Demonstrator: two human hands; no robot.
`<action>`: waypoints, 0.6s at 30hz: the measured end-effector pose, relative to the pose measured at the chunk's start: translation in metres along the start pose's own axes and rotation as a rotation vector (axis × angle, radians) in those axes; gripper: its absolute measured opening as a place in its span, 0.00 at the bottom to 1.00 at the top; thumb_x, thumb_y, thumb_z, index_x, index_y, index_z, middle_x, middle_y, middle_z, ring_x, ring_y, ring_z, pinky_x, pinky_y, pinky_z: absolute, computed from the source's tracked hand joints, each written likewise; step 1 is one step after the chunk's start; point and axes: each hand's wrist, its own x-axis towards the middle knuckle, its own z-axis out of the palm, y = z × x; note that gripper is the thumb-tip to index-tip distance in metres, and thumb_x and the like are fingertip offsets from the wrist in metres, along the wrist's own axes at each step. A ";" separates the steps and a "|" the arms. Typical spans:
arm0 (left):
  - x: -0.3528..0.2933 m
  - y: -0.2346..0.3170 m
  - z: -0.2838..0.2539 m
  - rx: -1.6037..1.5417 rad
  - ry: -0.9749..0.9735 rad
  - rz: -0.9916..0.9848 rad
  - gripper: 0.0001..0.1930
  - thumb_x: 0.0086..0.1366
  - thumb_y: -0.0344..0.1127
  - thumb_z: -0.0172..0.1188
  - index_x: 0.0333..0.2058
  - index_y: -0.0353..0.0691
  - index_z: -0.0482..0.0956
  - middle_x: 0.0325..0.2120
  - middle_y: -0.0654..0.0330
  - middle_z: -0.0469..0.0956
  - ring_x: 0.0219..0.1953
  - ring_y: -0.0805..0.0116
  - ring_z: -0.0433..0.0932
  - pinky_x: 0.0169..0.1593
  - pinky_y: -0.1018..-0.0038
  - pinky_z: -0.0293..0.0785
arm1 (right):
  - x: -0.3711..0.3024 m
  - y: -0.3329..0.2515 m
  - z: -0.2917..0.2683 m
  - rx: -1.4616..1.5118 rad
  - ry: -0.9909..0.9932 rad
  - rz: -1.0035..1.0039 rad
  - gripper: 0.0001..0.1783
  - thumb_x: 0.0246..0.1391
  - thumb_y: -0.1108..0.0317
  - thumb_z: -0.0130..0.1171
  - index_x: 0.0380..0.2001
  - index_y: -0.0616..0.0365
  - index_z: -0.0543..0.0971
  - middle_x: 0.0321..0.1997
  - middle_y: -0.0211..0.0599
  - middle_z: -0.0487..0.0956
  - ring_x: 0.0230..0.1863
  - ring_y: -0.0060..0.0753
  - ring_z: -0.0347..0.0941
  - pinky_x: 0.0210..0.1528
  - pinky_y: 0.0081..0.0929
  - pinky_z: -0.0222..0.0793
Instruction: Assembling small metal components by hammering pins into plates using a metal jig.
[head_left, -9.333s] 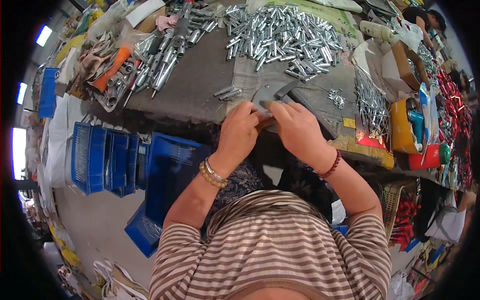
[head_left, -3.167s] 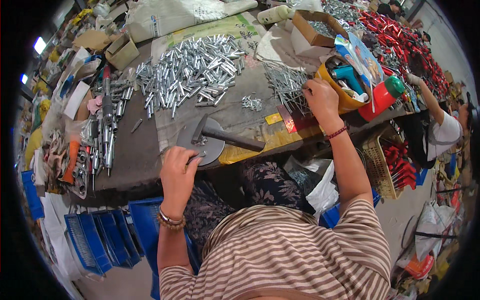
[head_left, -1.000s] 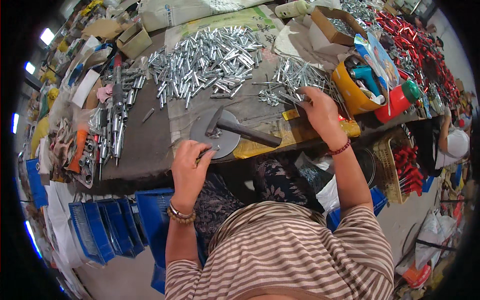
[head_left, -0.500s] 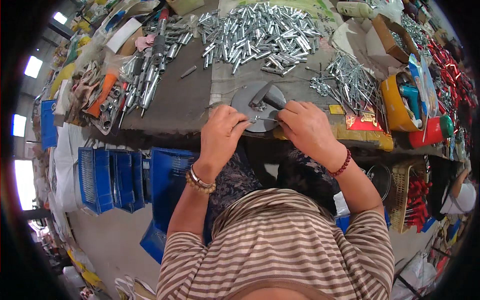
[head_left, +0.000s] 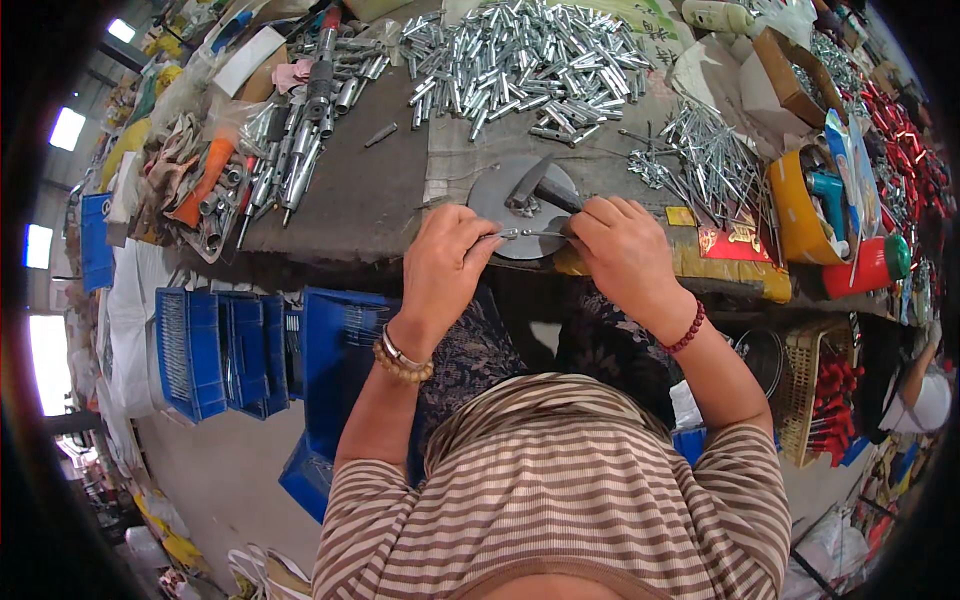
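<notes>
Right hand has swung to the round grey disc, pinching a thin shiny rod; left hand pinches metal fitting.

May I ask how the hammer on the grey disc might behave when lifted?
The hammer would probably feel head-heavy, as its head looks like thick, dark metal. What shows of its handle looks straight, so it should stay stiff. It seems unlikely to roll, given the head set crosswise.
</notes>
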 end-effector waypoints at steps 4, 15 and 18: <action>0.001 -0.001 0.000 -0.011 -0.014 -0.010 0.07 0.60 0.27 0.70 0.38 0.37 0.86 0.34 0.57 0.78 0.39 0.57 0.78 0.44 0.67 0.75 | 0.001 0.001 0.002 0.018 0.006 -0.010 0.06 0.50 0.74 0.63 0.33 0.54 0.79 0.35 0.34 0.75 0.41 0.42 0.75 0.44 0.39 0.70; 0.000 -0.002 0.004 -0.172 -0.047 -0.114 0.08 0.59 0.24 0.70 0.38 0.36 0.88 0.33 0.60 0.77 0.37 0.66 0.77 0.42 0.73 0.73 | 0.006 0.004 0.007 0.058 -0.019 -0.015 0.07 0.47 0.74 0.65 0.31 0.55 0.80 0.34 0.34 0.75 0.40 0.42 0.75 0.44 0.39 0.70; 0.000 -0.003 0.003 -0.157 -0.059 -0.107 0.08 0.59 0.23 0.70 0.38 0.35 0.88 0.33 0.60 0.77 0.36 0.66 0.77 0.42 0.73 0.73 | 0.008 0.005 0.008 0.062 0.010 -0.030 0.08 0.44 0.74 0.64 0.31 0.51 0.81 0.34 0.32 0.73 0.40 0.39 0.75 0.44 0.37 0.69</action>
